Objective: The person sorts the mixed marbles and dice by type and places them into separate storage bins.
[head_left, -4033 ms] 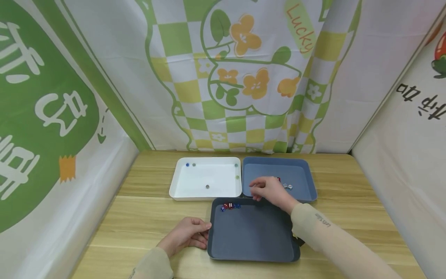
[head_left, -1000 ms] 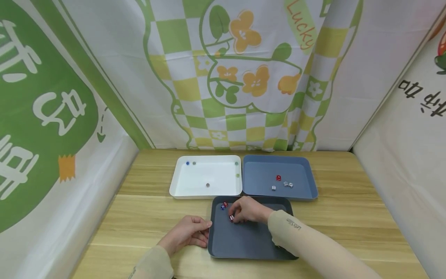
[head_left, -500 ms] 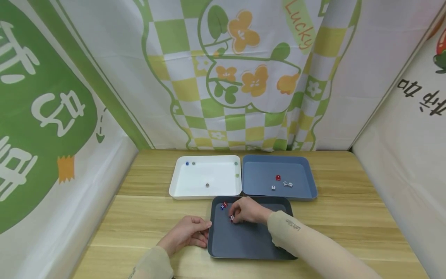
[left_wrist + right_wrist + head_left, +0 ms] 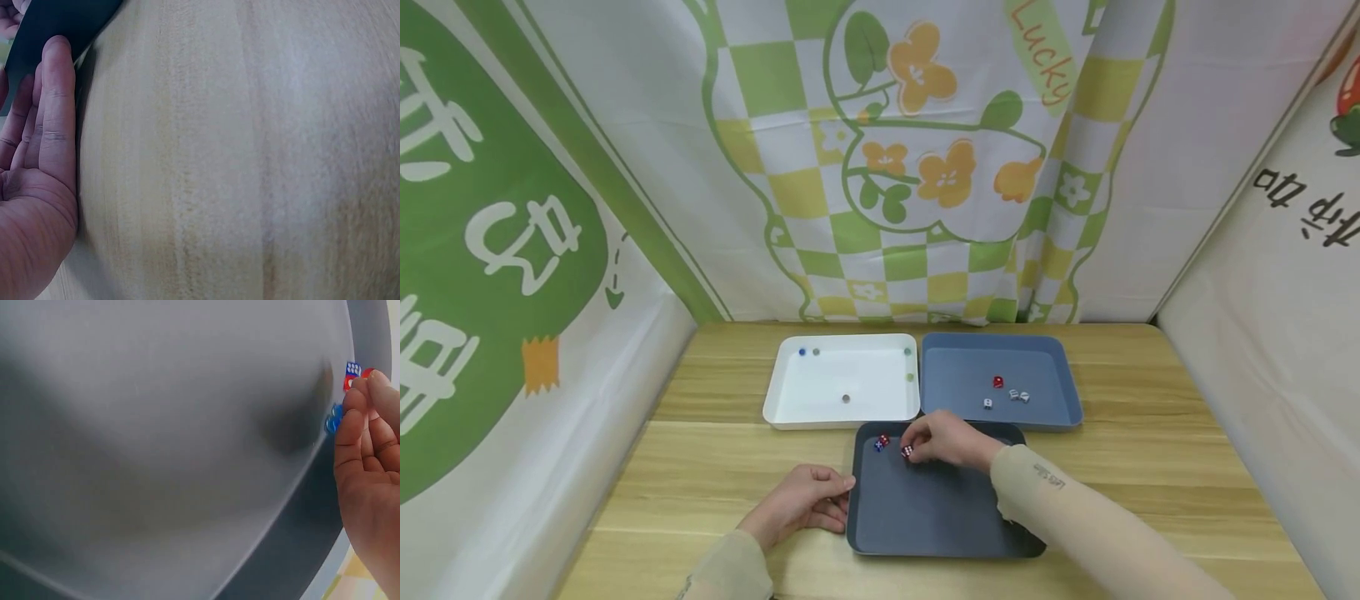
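Observation:
My right hand (image 4: 951, 437) pinches a red die (image 4: 907, 452) with white pips between thumb and fingertips, over the dark grey tray (image 4: 943, 517). Left of it, a blue die (image 4: 878, 447) touches another red die (image 4: 884, 439) in the tray's far left corner. In the right wrist view, one more blue die (image 4: 334, 419) shows beside the fingers, which hide part of the group. My left hand (image 4: 808, 500) holds the tray's left side, thumb at the rim and fingers (image 4: 57, 112) against the outer wall.
Behind stand a white tray (image 4: 842, 414) with several small round beads and a blue tray (image 4: 955, 367). The blue one contains a red die (image 4: 997, 382) and 3 white dice, one of them a white die (image 4: 988, 404) nearer the front. A wooden table (image 4: 700, 467) carries all the trays.
From above the blue tray my right hand has come to the dark tray, picked out a red die and lifted slightly away and rightward. One more white die shows in the blue tray.

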A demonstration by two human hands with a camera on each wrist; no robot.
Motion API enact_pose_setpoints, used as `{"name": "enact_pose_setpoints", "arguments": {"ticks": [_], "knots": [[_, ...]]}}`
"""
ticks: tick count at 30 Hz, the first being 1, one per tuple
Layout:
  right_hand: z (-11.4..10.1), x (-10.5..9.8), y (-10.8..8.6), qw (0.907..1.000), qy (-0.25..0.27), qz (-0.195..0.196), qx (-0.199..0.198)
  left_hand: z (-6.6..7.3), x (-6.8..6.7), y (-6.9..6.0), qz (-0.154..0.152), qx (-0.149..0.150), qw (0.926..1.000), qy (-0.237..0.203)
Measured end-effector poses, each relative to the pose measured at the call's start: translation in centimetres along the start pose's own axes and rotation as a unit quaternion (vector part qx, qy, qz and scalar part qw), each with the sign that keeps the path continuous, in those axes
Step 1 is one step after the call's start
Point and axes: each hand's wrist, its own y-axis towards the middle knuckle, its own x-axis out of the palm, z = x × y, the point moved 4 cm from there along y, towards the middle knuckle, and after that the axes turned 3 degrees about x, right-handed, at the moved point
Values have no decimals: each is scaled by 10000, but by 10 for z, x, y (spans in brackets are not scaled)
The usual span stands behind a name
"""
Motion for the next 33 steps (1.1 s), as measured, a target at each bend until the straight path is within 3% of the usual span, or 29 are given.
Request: {"name": "enact_pose_setpoints", "arguments": {"ticks": [16,26,33], "knots": [[1,-37,-6,9989,142,433,-104,0,0,0,4,21,10000,14],[11,-72,-10,9967,20,775,239,-3,-1,2,-14,25,10000,-39],[25,-89,-8,9937,283,975,479,-3,0,2,-22,44,10000,-20]]}}
